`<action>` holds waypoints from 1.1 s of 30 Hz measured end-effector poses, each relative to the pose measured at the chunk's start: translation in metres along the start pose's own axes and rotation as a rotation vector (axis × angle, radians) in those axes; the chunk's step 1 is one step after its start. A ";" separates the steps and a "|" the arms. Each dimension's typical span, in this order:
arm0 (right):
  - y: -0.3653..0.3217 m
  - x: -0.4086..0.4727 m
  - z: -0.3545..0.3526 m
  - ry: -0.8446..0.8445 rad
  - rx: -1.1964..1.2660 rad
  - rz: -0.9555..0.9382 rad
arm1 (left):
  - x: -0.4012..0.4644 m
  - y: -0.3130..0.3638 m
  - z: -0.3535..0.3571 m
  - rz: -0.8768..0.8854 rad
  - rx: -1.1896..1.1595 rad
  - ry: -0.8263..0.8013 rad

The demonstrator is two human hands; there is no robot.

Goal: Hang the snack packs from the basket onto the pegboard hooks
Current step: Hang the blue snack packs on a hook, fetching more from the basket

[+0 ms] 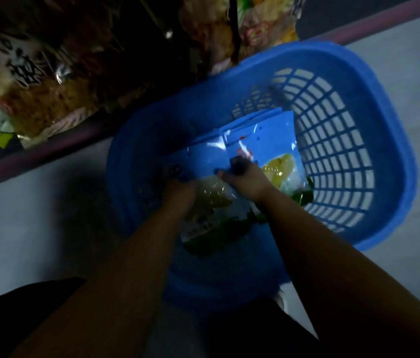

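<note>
- At the far left, along the dim shelf (pixel 48 104): bagged snacks (pixel 36 99) crowded together, too dark to tell sorts apart; no pegboard hooks made out anywhere.
- Just below the shelf, a dull purple rail (pixel 36 156) slanting across, with pale floor (pixel 23 215) beneath.
- At the bottom left corner, dark clothing (pixel 10 319) of the person, probably crouched over the work.
- Left of centre, the left hand (pixel 178 189) down inside the blue basket (pixel 397 140), near its left wall, resting on or against the lower snack pack (pixel 211 202); fingers hidden in shadow and blur, so grip cannot be told. Probably placed there to steady or lift that pack.
- In the middle of the basket floor, two snack packs overlapping, blue-topped with yellow pictures and green at their near ends; the lower one towards the near wall, the upper snack pack (pixel 268 140) reaching towards the far wall.
- Just right of centre, the right hand (pixel 242 174) on the upper pack, fingers curled over its left edge in what looked like a pinch, likely to peel it off its neighbour.
- Right of the hands, the basket's slotted right wall, bare, floor showing pale through it.
- Judged overall: picking up under way, hanging not yet begun, both packs in the basket.
</note>
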State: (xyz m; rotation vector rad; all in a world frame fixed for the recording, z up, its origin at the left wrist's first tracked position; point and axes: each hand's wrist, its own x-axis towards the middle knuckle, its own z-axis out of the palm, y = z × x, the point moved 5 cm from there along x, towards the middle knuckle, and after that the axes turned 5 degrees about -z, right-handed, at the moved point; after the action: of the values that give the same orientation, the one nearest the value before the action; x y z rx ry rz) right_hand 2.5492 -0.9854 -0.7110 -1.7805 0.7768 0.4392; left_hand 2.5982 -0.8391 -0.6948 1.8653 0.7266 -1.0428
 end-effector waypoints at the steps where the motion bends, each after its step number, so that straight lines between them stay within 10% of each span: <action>1: 0.001 0.005 0.001 0.009 0.027 0.001 | 0.004 -0.001 0.004 -0.029 0.022 -0.004; 9: 0.032 -0.005 -0.041 -0.035 0.319 0.025 | 0.000 0.008 0.016 0.162 -0.142 0.024; 15: 0.033 0.006 -0.070 0.241 0.362 0.038 | 0.001 0.008 0.009 0.189 -0.104 0.012; 18: 0.033 0.023 -0.104 0.457 0.075 0.060 | 0.003 0.012 0.007 0.199 -0.122 0.077; 27: 0.045 0.025 -0.096 0.409 -0.337 0.195 | 0.006 0.017 0.001 0.175 -0.215 0.100; 33: 0.042 0.017 -0.095 0.424 -0.152 0.034 | 0.000 0.013 0.010 0.136 -0.345 -0.006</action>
State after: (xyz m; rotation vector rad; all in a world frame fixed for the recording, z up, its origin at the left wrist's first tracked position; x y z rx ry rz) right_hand 2.5247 -1.0878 -0.7180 -2.0361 1.0918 0.1431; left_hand 2.6047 -0.8546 -0.6921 1.5889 0.7155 -0.7814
